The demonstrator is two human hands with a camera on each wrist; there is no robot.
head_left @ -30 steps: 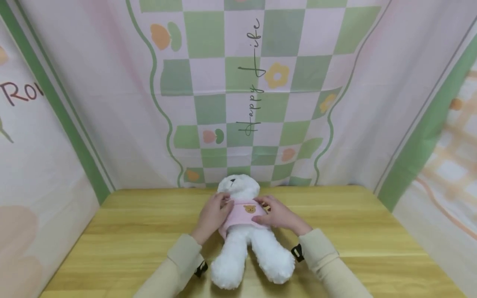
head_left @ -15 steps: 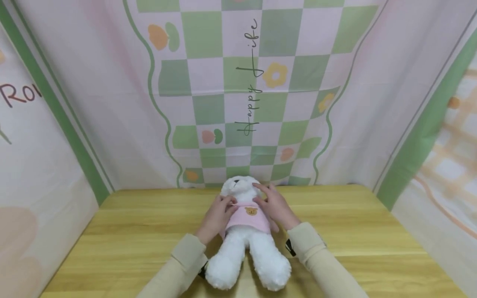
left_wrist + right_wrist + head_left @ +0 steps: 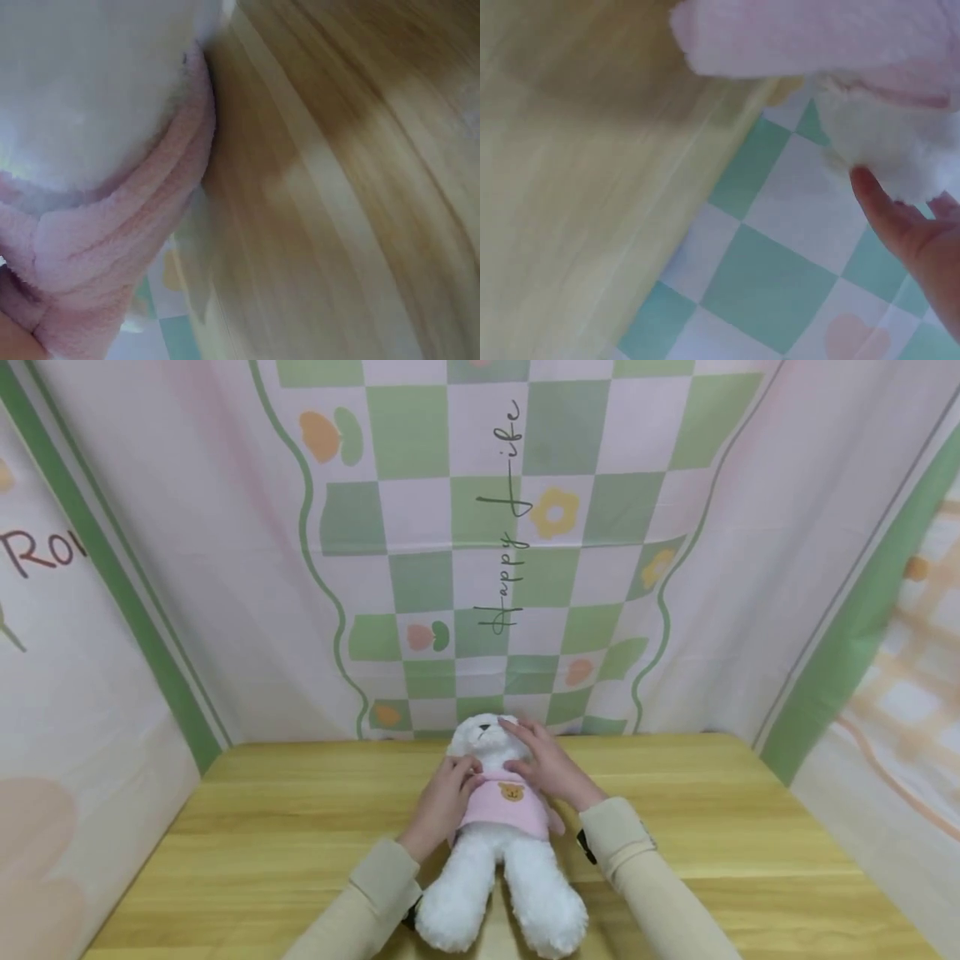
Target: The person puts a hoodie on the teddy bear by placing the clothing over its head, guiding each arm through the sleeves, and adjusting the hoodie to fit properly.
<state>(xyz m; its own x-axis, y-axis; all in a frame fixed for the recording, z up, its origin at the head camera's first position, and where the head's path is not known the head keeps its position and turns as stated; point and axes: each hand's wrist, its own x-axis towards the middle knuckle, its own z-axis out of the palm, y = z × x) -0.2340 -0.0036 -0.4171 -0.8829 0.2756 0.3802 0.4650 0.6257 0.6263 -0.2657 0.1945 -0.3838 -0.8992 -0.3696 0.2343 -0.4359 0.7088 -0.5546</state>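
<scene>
A white plush toy [image 3: 501,843] lies on its back with its legs toward the near edge. It wears a pink top [image 3: 504,814] with a brown bear-face patch [image 3: 512,791]. My left hand [image 3: 444,797] grips the toy at its shoulder, fingers curled by the neckline. Against the side of the toy's head [image 3: 480,735] my right hand [image 3: 551,764] rests with long fingers, the thumb near the neck. In the right wrist view one extended finger [image 3: 877,202] touches the white fur. The left wrist view shows the folded pink cloth [image 3: 112,240] close up, with little of the hand visible.
A wooden table [image 3: 300,827] bears the toy. Behind its far edge hangs a cloth backdrop [image 3: 408,431] with green and white checks. Printed cloth panels [image 3: 67,693] stand along the left and right sides.
My right hand has moved from the pink top up to the toy's head. The head has turned rightward, and the toy lies slightly nearer. My left hand stays at the shoulder, shifted a little right.
</scene>
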